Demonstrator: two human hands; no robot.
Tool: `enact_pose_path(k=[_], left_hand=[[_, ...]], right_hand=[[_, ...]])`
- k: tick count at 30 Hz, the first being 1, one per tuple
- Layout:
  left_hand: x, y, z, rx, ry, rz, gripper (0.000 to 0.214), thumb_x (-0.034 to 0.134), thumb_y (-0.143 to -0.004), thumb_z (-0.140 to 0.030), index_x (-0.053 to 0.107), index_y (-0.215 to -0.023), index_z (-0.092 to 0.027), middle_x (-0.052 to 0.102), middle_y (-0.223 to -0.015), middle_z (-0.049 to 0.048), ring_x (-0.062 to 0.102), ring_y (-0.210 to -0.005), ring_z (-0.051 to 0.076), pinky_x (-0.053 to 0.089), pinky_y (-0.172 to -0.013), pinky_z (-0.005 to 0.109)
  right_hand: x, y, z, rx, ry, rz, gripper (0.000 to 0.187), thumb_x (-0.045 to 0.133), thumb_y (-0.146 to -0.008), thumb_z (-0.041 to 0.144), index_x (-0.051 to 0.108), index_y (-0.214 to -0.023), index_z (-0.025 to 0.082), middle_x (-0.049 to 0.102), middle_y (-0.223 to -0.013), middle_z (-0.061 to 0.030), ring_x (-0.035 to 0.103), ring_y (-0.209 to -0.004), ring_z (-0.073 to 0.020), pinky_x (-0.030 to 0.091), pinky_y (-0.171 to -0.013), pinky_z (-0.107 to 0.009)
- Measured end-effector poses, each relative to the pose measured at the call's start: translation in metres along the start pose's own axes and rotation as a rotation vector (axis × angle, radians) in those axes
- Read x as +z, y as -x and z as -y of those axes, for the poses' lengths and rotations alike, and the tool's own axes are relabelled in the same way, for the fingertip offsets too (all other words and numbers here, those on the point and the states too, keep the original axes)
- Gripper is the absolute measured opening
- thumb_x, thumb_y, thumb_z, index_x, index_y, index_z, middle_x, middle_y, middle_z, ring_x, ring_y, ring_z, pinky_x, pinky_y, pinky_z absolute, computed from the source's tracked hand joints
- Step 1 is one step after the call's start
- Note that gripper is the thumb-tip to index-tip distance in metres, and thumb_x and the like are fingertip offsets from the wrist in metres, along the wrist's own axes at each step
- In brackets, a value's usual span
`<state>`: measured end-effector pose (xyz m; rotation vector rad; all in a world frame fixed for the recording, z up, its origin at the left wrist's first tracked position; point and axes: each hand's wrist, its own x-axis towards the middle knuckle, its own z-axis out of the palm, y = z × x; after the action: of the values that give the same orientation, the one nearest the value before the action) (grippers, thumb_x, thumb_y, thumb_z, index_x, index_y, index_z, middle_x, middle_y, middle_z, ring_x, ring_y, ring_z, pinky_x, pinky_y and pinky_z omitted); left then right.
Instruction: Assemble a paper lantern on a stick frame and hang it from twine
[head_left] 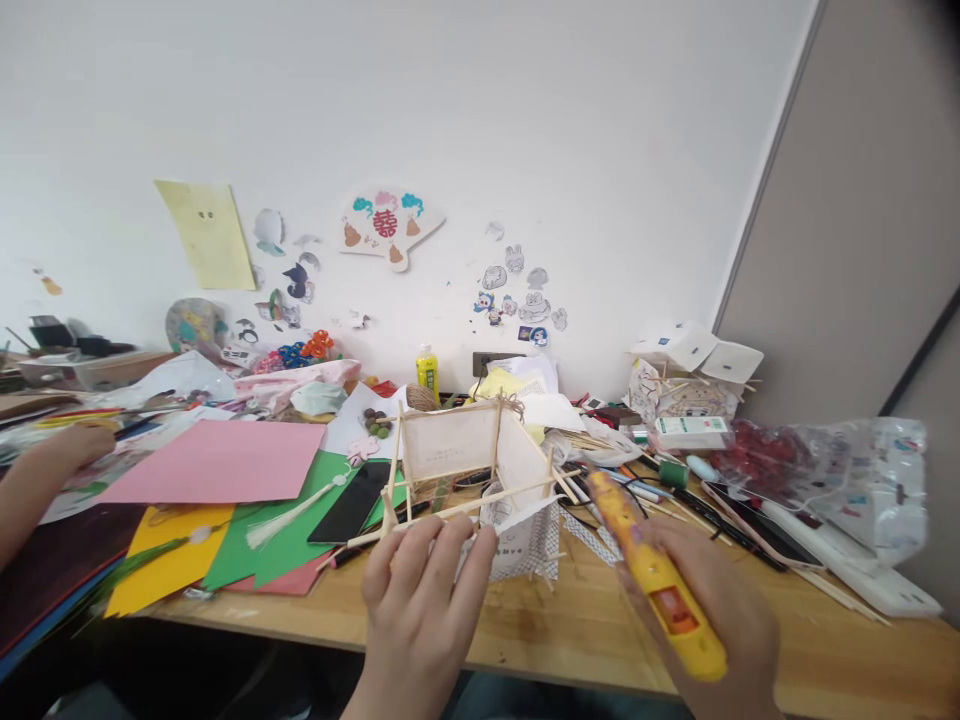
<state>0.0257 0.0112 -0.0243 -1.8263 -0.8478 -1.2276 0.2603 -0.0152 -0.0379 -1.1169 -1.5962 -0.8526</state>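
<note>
My left hand (420, 590) is closed on the near edge of a small lantern frame (472, 470) made of thin wooden sticks with white paper panels; its fingers pinch the front stick. My right hand (712, 610) is wrapped around a yellow and orange glue gun (656, 580), whose tip points up and left toward the frame's right side. The frame is held just above the wooden table (585, 630). A piece of patterned white paper (525, 545) hangs under the frame.
Pink (217, 460), green and yellow sheets and a black phone (352, 500) lie to the left. Another person's hand (67, 445) rests at the far left. A yellow glue bottle (427, 372) stands by the wall. Sticks, pens, boxes and a plastic bag (847, 475) crowd the right.
</note>
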Motion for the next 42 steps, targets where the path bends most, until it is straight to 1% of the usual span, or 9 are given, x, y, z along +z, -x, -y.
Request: enact_pose_path(k=[5,10,13,18,24,29,32,34,42], left_hand=[[-0.017,-0.001,0.021,0.081,-0.160,-0.035,0.029,0.077,-0.071,-0.018,0.067,-0.098,-0.021,0.071,-0.088,0.0069,0.058,-0.088,0.025,0.037,-0.081,0.039],[-0.032,0.002,0.045,0.038,-0.299,-0.020,0.025,0.073,-0.075,-0.017,0.067,-0.099,-0.015,0.068,-0.087,0.0125,0.058,-0.084,0.030,0.037,-0.076,0.042],[-0.031,0.004,0.052,-0.014,-0.282,0.034,0.023,0.069,-0.077,-0.014,0.067,-0.100,-0.018,0.066,-0.092,0.0131,0.057,-0.088,0.032,0.038,-0.076,0.043],[-0.026,0.007,0.057,-0.036,-0.196,0.066,0.018,0.065,-0.079,-0.012,0.066,-0.095,-0.020,0.062,-0.098,0.0130,0.056,-0.090,0.031,0.040,-0.078,0.045],[-0.022,0.007,0.059,-0.049,-0.080,0.075,0.009,0.062,-0.081,-0.011,0.060,-0.090,-0.013,0.057,-0.099,0.0147,0.055,-0.090,0.029,0.046,-0.075,0.042],[-0.019,0.005,0.057,-0.072,-0.065,0.093,0.007,0.060,-0.082,-0.012,0.057,-0.088,-0.014,0.054,-0.101,0.0141,0.055,-0.091,0.027,0.048,-0.073,0.038],[-0.018,0.004,0.054,-0.071,-0.077,0.079,0.006,0.059,-0.083,-0.011,0.056,-0.087,-0.015,0.054,-0.100,0.0137,0.056,-0.091,0.027,0.049,-0.072,0.038],[-0.016,0.004,0.052,-0.082,-0.068,0.067,0.005,0.058,-0.083,-0.011,0.056,-0.087,-0.014,0.054,-0.100,0.0138,0.057,-0.091,0.026,0.050,-0.073,0.037],[-0.013,0.006,0.047,-0.169,-0.005,0.046,0.005,0.056,-0.085,-0.009,0.056,-0.087,-0.013,0.056,-0.100,0.0122,0.061,-0.089,0.021,0.052,-0.074,0.031]], right_hand=[[0.015,0.003,-0.029,0.174,0.198,0.075,0.025,0.042,-0.094,0.040,0.052,-0.095,0.017,0.062,-0.086,-0.0097,0.060,-0.078,-0.0245,0.044,-0.063,-0.032],[0.058,0.031,-0.062,0.171,0.377,0.272,0.010,0.039,-0.088,0.017,0.046,-0.082,0.021,0.054,-0.074,-0.0070,0.054,-0.069,-0.0247,0.040,-0.059,-0.032],[0.083,0.052,-0.073,0.203,0.361,0.307,0.012,0.045,-0.079,0.009,0.046,-0.079,0.020,0.052,-0.073,-0.0072,0.052,-0.069,-0.0248,0.039,-0.060,-0.033],[0.113,0.072,-0.080,0.235,0.211,0.290,0.013,0.060,-0.075,0.023,0.049,-0.081,0.019,0.052,-0.071,-0.0039,0.054,-0.066,-0.0228,0.042,-0.060,-0.033],[0.079,0.023,-0.053,0.223,-0.193,0.256,0.036,0.054,-0.082,0.026,0.047,-0.117,0.020,0.053,-0.114,-0.0094,0.054,-0.106,-0.0234,0.048,-0.084,-0.038],[0.042,-0.038,-0.011,-0.092,-0.324,0.270,0.022,0.064,-0.083,0.033,0.060,-0.104,0.026,0.049,-0.122,-0.0080,0.044,-0.115,-0.0269,0.040,-0.094,-0.044],[0.044,-0.050,0.000,-0.138,-0.342,0.289,0.004,0.061,-0.086,0.027,0.062,-0.084,0.023,0.052,-0.117,-0.0073,0.045,-0.110,-0.0259,0.040,-0.092,-0.044],[0.050,-0.052,0.002,-0.123,-0.345,0.269,0.010,0.059,-0.087,0.023,0.060,-0.078,0.022,0.054,-0.112,-0.0070,0.045,-0.106,-0.0249,0.040,-0.091,-0.044],[0.058,-0.055,0.005,-0.127,-0.300,0.198,0.010,0.058,-0.087,0.018,0.056,-0.078,0.019,0.050,-0.118,-0.0092,0.045,-0.107,-0.0255,0.041,-0.088,-0.044]])
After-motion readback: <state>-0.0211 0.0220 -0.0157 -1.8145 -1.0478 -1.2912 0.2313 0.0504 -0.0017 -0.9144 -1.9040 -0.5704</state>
